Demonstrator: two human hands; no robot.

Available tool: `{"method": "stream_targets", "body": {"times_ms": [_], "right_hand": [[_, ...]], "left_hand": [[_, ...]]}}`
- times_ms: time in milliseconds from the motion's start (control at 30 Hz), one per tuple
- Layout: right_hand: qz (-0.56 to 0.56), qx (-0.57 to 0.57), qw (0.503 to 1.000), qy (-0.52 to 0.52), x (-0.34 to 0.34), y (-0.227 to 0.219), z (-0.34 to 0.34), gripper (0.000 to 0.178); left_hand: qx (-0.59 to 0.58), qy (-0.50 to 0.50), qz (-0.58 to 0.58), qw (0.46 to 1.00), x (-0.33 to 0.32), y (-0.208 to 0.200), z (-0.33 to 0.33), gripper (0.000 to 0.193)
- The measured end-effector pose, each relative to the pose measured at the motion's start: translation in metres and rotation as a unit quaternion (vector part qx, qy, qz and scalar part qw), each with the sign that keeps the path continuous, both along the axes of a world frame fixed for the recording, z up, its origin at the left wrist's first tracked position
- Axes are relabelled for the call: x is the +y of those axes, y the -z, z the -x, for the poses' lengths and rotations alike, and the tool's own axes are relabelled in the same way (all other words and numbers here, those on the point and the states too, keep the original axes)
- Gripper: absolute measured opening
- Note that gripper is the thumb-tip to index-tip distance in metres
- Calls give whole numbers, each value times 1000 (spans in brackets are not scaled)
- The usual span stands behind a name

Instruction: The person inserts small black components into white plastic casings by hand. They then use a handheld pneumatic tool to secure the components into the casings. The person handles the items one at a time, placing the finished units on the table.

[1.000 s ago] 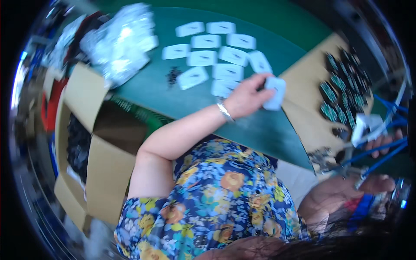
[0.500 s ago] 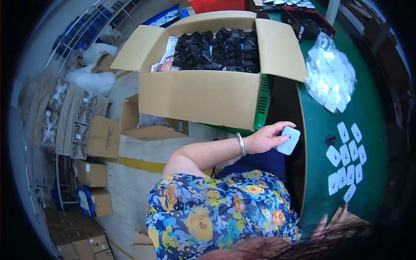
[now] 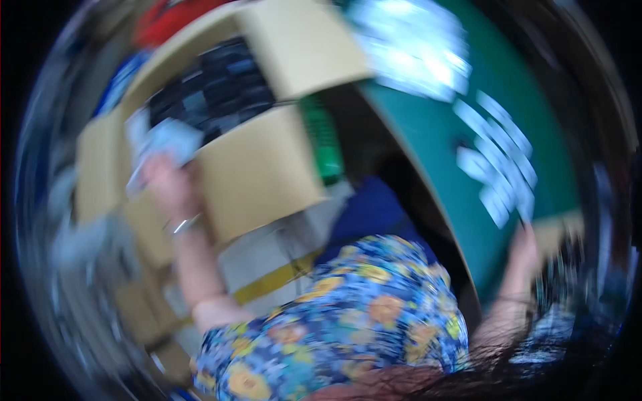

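My left hand (image 3: 168,182) reaches over the near left side of an open cardboard box (image 3: 257,177), blurred by motion. Its fingers are closed on a small white rounded plate (image 3: 175,138). Beneath and beyond the plate, black plastic parts (image 3: 224,83) fill the box. My right hand (image 3: 525,252) is at the green table (image 3: 414,144), a fingertip at or close to the nearest of several white plates (image 3: 498,167) laid in rows. Blur hides how its fingers are held and whether it touches that plate.
At the table's far side lies a clear plastic bag of white pieces (image 3: 414,43). A green crate (image 3: 322,140) stands under the box, beside the table edge. A red container (image 3: 167,20) is at the far left. Brown cardboard (image 3: 562,234) lies by my right hand.
My left hand has swung left from beside the table to over the box, carrying the white plate. My right hand has come further into view. The whole view has turned and blurred.
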State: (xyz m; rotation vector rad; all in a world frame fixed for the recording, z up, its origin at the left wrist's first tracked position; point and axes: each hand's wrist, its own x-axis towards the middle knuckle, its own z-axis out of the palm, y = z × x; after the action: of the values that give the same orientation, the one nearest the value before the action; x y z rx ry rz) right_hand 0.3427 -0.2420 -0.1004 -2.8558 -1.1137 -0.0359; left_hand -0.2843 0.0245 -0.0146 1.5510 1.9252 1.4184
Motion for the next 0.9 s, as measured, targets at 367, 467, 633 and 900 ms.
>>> {"method": "stream_targets", "body": {"times_ms": [367, 467, 633, 900], "right_hand": [[-134, -83, 988, 9, -20, -21, 28, 16], [-118, -50, 992, 7, -24, -27, 39, 15], [-135, -47, 989, -37, -40, -29, 78, 14], [-178, -3, 980, -94, -54, -33, 117, 13]], "left_hand": [[-428, 501, 145, 739, -54, 12, -225, 40], [-417, 578, 184, 677, -73, 6, -266, 42], [-397, 617, 246, 633, -93, 7, -303, 43], [-336, 625, 323, 626, -103, 32, -328, 42]]}}
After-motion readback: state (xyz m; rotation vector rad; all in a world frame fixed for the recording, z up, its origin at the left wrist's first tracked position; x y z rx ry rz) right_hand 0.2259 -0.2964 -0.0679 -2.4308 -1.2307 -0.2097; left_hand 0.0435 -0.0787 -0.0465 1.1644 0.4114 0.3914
